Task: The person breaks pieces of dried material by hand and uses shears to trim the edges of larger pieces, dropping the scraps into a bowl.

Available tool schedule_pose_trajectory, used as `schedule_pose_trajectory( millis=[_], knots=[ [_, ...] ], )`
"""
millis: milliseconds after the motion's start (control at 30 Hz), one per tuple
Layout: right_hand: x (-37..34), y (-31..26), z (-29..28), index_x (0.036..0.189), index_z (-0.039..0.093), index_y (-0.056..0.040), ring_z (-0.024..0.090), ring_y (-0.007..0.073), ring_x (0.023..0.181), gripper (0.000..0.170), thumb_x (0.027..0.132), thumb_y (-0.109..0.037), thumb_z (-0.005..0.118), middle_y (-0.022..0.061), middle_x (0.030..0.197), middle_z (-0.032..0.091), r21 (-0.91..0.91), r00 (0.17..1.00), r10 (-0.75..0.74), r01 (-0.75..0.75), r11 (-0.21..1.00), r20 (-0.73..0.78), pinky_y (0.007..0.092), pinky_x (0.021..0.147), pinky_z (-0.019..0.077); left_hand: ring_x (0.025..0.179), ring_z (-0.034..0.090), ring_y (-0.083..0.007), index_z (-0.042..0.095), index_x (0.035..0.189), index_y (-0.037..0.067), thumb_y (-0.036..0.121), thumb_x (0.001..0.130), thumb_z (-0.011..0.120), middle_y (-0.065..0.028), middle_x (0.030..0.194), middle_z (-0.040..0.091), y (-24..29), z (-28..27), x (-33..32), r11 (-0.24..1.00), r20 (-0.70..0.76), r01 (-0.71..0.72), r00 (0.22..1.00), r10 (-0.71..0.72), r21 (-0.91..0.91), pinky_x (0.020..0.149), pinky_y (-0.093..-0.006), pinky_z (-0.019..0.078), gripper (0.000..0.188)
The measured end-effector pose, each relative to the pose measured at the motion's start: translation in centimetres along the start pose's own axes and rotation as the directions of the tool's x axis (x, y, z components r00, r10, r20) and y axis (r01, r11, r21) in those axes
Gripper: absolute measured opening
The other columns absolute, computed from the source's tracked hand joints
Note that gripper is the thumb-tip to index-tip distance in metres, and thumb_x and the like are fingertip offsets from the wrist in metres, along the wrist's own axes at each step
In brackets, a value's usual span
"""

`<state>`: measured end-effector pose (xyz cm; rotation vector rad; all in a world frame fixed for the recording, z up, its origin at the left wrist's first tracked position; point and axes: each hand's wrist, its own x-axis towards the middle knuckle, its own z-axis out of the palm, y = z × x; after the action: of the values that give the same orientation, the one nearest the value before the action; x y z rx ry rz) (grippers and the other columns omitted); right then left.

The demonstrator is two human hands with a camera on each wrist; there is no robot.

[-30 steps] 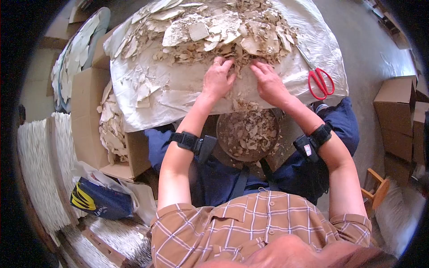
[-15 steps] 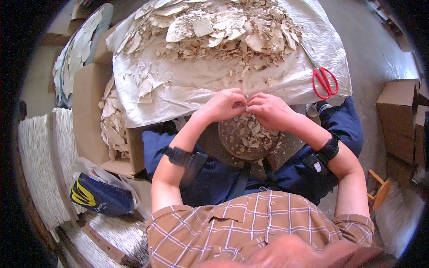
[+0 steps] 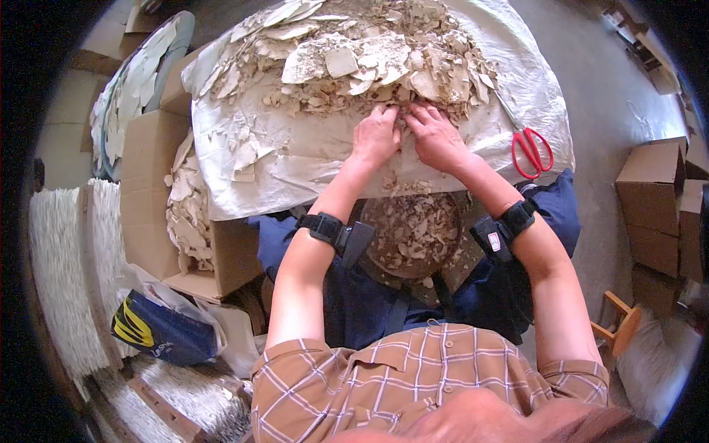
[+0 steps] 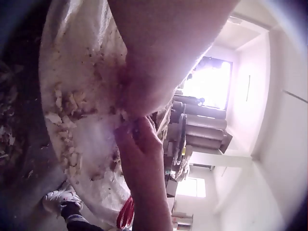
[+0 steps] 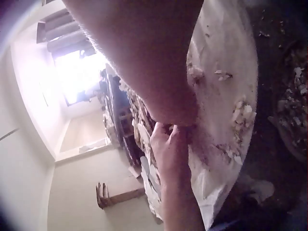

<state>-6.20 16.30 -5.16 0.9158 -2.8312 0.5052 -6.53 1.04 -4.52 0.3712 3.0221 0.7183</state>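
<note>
Both hands meet at the near edge of a heap of thin, pale, broken flakes point(image 3: 310, 60) on a white cloth point(image 3: 295, 173). The left hand point(image 3: 377, 136) has its fingers bent toward the flakes; its fingertips are hidden, so whether it pinches a piece cannot be told. Beside it, the right hand point(image 3: 437, 139) reaches into the same edge with fingers extended and slightly spread. In the left wrist view the right hand point(image 4: 142, 154) shows thumb and fingers apart; the right wrist view shows the left hand point(image 5: 168, 149) with fingers bent. Small crumbs lie below the hands.
Red-handled scissors point(image 3: 532, 153) lie on the cloth at right. A round container of fragments point(image 3: 413, 235) stands between the knees. At left are an open cardboard box point(image 3: 151, 188) of flakes and a blue bag point(image 3: 164, 328); a wooden stool point(image 3: 626, 332) is at right.
Both hands first came back from the heap to above the round container, fingertips together, and have now returned to the heap's near edge.
</note>
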Motion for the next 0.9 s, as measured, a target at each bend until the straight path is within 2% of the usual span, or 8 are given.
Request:
schedule_pose_trajectory(
  millis=[267, 333, 367, 433, 533, 700, 867, 900],
  knots=[
    [-4.5, -1.9, -2.3, 0.103, 0.052, 0.004, 0.044, 0.0309, 0.108, 0.039, 0.064, -0.001, 0.051, 0.0174, 0.111, 0.049, 0.026, 0.978, -0.179, 0.178, 0.984, 0.108, 0.0362, 0.089, 0.0383, 0.083, 0.056, -0.032, 0.055, 0.095, 0.004, 0.015, 0.072, 0.058, -0.0144, 0.093, 0.053, 0.8, 0.1, -3.9, 0.974, -0.009, -0.153, 0.988, 0.153, -0.165, 0.072, -0.0402, 0.0465, 0.025],
    [-4.5, -2.5, -4.0, 0.103, 0.053, 0.0007, 0.048, 0.0313, 0.103, 0.036, 0.066, 0.0, 0.051, 0.0171, 0.109, 0.05, 0.136, 0.929, -0.127, 0.084, 0.987, 0.349, 0.0372, 0.085, 0.0418, 0.084, 0.056, -0.0309, 0.057, 0.092, 0.005, 0.018, 0.07, 0.06, -0.0129, 0.092, 0.053, 0.6, -0.5, -3.9, 0.952, 0.133, -0.161, 0.971, 0.201, -0.262, 0.073, -0.04, 0.0462, 0.025],
    [-4.3, -2.5, -3.8, 0.103, 0.053, 0.0007, 0.048, 0.0313, 0.103, 0.036, 0.066, 0.0, 0.051, 0.0171, 0.109, 0.05, 0.136, 0.928, -0.127, 0.084, 0.987, 0.35, 0.0372, 0.085, 0.0418, 0.084, 0.056, -0.0309, 0.057, 0.092, 0.005, 0.018, 0.07, 0.06, -0.0129, 0.092, 0.053, 0.6, -0.8, -3.8, 0.951, 0.133, -0.16, 0.971, 0.2, -0.263, 0.073, -0.04, 0.0462, 0.025],
    [-3.2, -2.2, -3.4, 0.106, 0.051, -0.002, 0.054, 0.0337, 0.093, 0.039, 0.067, -0.002, 0.052, 0.0195, 0.115, 0.045, 0.272, 0.997, 0.016, -0.037, 0.962, 0.079, 0.0398, 0.08, 0.0449, 0.085, 0.056, -0.0302, 0.058, 0.092, 0.007, 0.02, 0.069, 0.062, -0.012, 0.092, 0.054, 0.7, -1.3, -3.4, 0.972, 0.185, -0.139, 0.967, 0.174, -0.191, 0.073, -0.0399, 0.0461, 0.027],
    [-0.1, -1.8, -2.1, 0.109, 0.049, -0.0035, 0.055, 0.0355, 0.093, 0.04, 0.07, -0.001, 0.051, 0.0201, 0.12, 0.041, 0.242, 0.975, 0.188, -0.155, 0.958, -0.119, 0.0422, 0.079, 0.0453, 0.084, 0.056, -0.029, 0.058, 0.095, 0.009, 0.021, 0.071, 0.062, -0.0106, 0.094, 0.054, 0.9, -2.3, -2.8, 0.992, 0.143, -0.078, 0.986, 0.092, -0.101, 0.073, -0.0376, 0.0458, 0.028],
    [2.5, -2.4, -0.2, 0.119, 0.044, -0.0101, 0.048, 0.0392, 0.102, 0.05, 0.07, -0.01, 0.052, 0.0245, 0.124, 0.035, 0.225, 0.915, 0.397, -0.404, 0.887, 0.078, 0.0421, 0.085, 0.0421, 0.084, 0.056, -0.0306, 0.057, 0.097, 0.009, 0.022, 0.072, 0.059, -0.0109, 0.096, 0.054, 0.5, -2.7, -4.2, 0.998, 0.174, -0.052, 0.983, 0.058, -0.036, 0.073, -0.0394, 0.0459, 0.028],
    [3.0, -2.5, -0.3, 0.117, 0.047, -0.0093, 0.05, 0.0371, 0.101, 0.045, 0.071, -0.009, 0.05, 0.0221, 0.124, 0.037, 0.181, 0.889, 0.438, -0.457, 0.871, 0.136, 0.0413, 0.083, 0.043, 0.083, 0.056, -0.0312, 0.057, 0.098, 0.01, 0.022, 0.073, 0.059, -0.0109, 0.096, 0.054, -0.1, -3.2, -5.3, 0.998, 0.166, -0.063, 0.984, 0.067, -0.029, 0.073, -0.0402, 0.0461, 0.028],
    [2.9, -2.4, 0.0, 0.11, 0.049, -0.007, 0.053, 0.0365, 0.095, 0.039, 0.072, -0.009, 0.05, 0.02, 0.121, 0.04, 0.203, 0.924, 0.38, -0.381, 0.902, 0.043, 0.0419, 0.08, 0.044, 0.083, 0.056, -0.0312, 0.057, 0.098, 0.01, 0.022, 0.073, 0.059, -0.0109, 0.096, 0.054, -0.2, -3.2, -5.3, 0.998, 0.156, -0.061, 0.986, 0.066, -0.032, 0.073, -0.0402, 0.0461, 0.028]
  ],
)
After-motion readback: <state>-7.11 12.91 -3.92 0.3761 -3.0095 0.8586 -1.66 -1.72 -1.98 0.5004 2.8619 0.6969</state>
